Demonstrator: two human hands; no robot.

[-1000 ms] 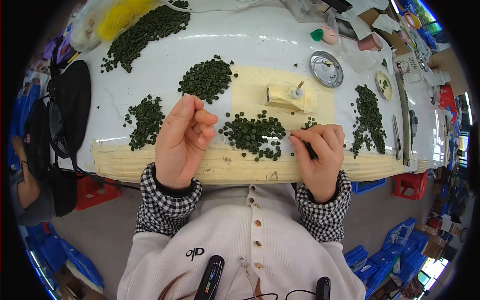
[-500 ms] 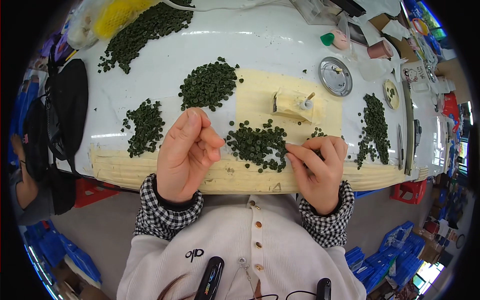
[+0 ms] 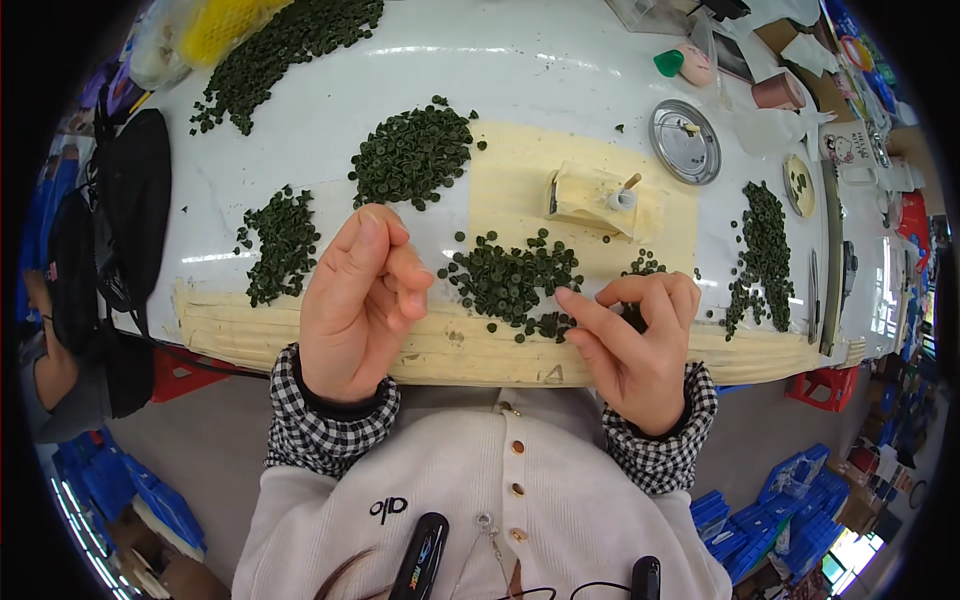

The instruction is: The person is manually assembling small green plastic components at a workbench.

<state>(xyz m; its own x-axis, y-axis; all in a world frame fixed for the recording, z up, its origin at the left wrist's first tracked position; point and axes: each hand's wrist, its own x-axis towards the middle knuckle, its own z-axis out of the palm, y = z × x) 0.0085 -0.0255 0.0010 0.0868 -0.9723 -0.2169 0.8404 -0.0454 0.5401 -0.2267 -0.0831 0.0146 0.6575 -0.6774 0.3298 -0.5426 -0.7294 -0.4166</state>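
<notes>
Small dark green round pieces, cup-like with flat rims, lie in a loose pile (image 3: 510, 280) between my hands. My left hand (image 3: 355, 310) is held up at the left of this pile, thumb and forefinger pressed together and the other fingers curled. Anything in that pinch is too small or hidden to make out. On the pile's right edge rests the forefinger of my right hand (image 3: 640, 345); its thumb is apart from the forefinger, and I see nothing between them. A smaller group of green pieces (image 3: 643, 264) lies just beyond my right knuckles.
Beyond the near pile stands a tape-covered block (image 3: 595, 203) with a white nozzle-like piece and a short stick. More green heaps lie at the middle (image 3: 410, 155), left (image 3: 280, 245), far left (image 3: 285, 55) and right (image 3: 763, 255). A round metal lid (image 3: 685, 142) sits at the right.
My right forefinger has moved slightly left onto the pile, and its thumb has parted from it. My left hand has shifted a little left, still pinched.
</notes>
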